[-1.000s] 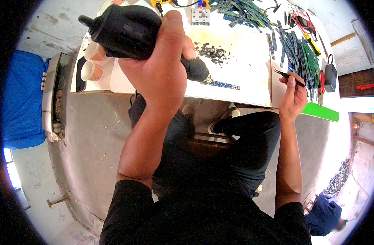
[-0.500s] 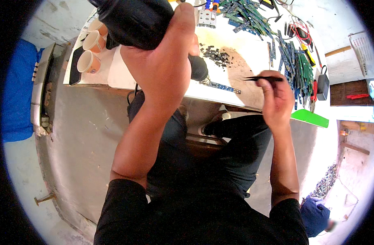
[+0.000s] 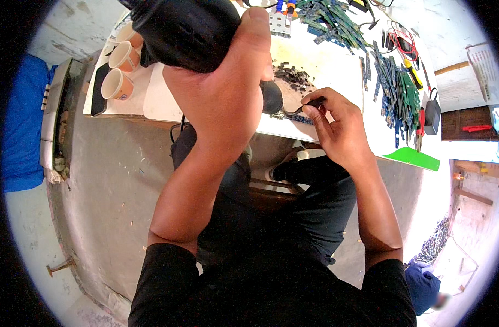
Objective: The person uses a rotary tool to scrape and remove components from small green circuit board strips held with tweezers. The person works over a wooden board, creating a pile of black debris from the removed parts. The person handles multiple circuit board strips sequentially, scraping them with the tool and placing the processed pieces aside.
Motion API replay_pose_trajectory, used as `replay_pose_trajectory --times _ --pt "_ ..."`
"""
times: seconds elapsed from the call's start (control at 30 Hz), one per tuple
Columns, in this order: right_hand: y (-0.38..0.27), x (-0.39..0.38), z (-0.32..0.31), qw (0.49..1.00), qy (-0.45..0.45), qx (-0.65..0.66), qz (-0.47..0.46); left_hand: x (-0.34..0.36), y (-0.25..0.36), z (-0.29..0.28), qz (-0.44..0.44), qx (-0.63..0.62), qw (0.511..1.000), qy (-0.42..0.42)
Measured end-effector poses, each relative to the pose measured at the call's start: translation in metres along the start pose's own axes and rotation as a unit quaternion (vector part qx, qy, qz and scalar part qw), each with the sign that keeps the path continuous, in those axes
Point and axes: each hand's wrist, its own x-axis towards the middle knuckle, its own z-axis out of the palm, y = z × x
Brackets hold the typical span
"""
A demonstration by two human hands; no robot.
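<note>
My left hand (image 3: pixel 219 101) is wrapped round a black heat gun (image 3: pixel 186 35), whose dark round nozzle shows beyond my fingers over the table's near edge. Under the nozzle lies a narrow blue circuit board strip (image 3: pixel 303 119), partly hidden by the nozzle and my right hand. Black tweezers (image 3: pixel 310 104) are pinched in my right hand (image 3: pixel 343 131), their tips down by the strip close to the nozzle. Just beyond, small black chips (image 3: pixel 293 77) lie in a loose heap on the stained tabletop.
Paper cups (image 3: pixel 117 85) and a dark phone-like slab (image 3: pixel 99 90) stand at the left. Piles of circuit board strips (image 3: pixel 399 92) cover the right and far side. A metal block with holes (image 3: pixel 280 23) sits at the back. A green sheet (image 3: pixel 415 158) juts over the right edge.
My right hand has moved left with the tweezers, bringing their tips from beside the strip to the nozzle. The heat gun has shifted slightly right and nearer.
</note>
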Motion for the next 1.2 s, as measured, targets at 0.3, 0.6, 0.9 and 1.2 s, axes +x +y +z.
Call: replay_pose_trajectory --times 0.3,0.6,0.9,1.2 --pt "-0.001 0.002 0.001 1.0 -0.018 -0.021 -0.013 -0.001 0.007 0.002 -0.013 -0.017 1.0 -0.003" --pt "0.001 0.003 0.003 0.998 -0.014 -0.023 -0.056 0.001 -0.001 -0.001 -0.008 -0.009 1.0 0.01" --pt "0.002 0.002 0.004 0.997 -0.015 -0.032 -0.075 0.001 -0.003 0.002 -0.011 -0.012 1.0 0.011" --pt "0.002 0.002 0.003 0.994 -0.017 -0.047 -0.095 0.002 -0.002 0.003 -0.012 0.032 0.999 0.001"
